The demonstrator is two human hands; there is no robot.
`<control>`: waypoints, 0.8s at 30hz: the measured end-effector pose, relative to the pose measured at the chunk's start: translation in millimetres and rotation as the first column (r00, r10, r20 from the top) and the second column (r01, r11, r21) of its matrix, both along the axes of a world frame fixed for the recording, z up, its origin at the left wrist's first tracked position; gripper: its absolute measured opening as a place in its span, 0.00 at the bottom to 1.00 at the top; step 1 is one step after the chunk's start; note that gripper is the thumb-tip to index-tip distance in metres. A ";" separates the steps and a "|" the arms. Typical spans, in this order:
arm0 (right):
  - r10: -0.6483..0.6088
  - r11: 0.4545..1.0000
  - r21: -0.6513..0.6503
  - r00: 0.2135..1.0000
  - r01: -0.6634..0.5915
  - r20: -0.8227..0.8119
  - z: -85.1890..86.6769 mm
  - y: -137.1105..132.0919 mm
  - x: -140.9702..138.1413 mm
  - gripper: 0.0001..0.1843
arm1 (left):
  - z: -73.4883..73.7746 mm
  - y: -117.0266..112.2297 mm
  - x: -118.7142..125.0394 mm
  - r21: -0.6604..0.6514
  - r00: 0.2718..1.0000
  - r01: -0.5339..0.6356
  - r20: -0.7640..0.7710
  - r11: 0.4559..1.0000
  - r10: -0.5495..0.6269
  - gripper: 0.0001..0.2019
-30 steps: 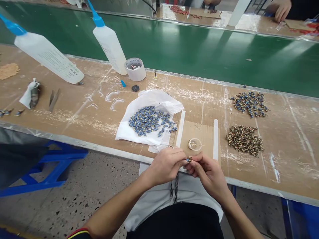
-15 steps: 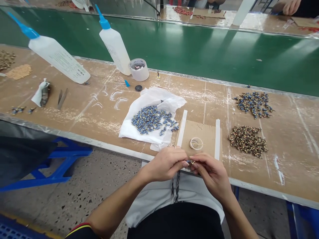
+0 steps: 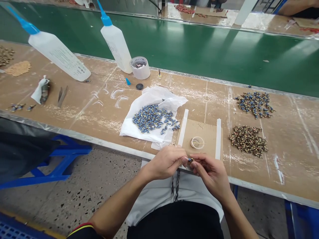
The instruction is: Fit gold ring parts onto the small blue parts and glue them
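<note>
Between my fingertips is a small blue-and-gold figure part (image 3: 190, 160), held close to the table's front edge. My left hand (image 3: 169, 161) pinches its left end, and my right hand (image 3: 210, 172) grips its right end; both are closed. Just beyond them a small clear cup (image 3: 197, 142) with a thin stick in it stands on a cardboard pad (image 3: 203, 127). On the left, white paper (image 3: 128, 127) carries a heap of small blue pieces (image 3: 149, 118). To the right lie a pile of blue-and-gold pieces (image 3: 255, 103) and a pile of brown-gold pieces (image 3: 248, 141).
Two white squeeze bottles (image 3: 116, 46) with blue nozzles, a tape roll (image 3: 140, 68) holding scraps, a black cap (image 3: 139, 86) and tweezers (image 3: 62, 96) occupy the left side. A green belt (image 3: 199, 49) runs behind the table. Across it, another person's arm (image 3: 296, 7) shows.
The piece has turned slightly between my fingertips, and its blue part shows more. My hands stay in nearly the same place. The view has shifted a little.
</note>
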State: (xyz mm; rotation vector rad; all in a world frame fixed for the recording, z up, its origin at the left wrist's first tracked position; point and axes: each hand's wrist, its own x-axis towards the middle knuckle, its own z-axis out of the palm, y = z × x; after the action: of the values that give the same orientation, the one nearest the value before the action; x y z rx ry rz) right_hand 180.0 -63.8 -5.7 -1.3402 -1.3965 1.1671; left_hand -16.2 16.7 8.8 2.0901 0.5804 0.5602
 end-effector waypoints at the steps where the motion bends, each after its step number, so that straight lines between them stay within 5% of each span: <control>1: 0.003 1.000 -0.004 1.000 -0.003 0.001 0.2 0.2 0.0 0.09 | 0.1 0.1 -0.3 -0.005 1.000 0.000 0.008 1.000 0.000 0.22; 19: -0.009 1.000 0.013 1.000 0.009 0.019 -2.2 4.5 -4.7 0.08 | 6.6 0.1 -0.3 -0.025 0.998 -0.058 0.006 0.998 0.058 0.18; 22: -0.038 0.999 -0.019 0.999 0.038 -0.034 -6.1 -0.2 -9.1 0.10 | 13.1 4.3 -8.4 -0.078 0.988 -0.147 0.028 0.986 0.150 0.15; 24: -0.056 0.998 -0.043 0.994 0.053 -0.095 -6.8 -5.3 -7.7 0.11 | 15.0 10.5 -18.0 -0.015 0.949 -0.311 0.055 0.950 0.312 0.12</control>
State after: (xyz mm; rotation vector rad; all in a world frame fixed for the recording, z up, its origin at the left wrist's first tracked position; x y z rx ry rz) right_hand 172.3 -69.1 -12.5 -1.3241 -1.2663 1.2132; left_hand -34.2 27.2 23.8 1.9815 0.8867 0.7928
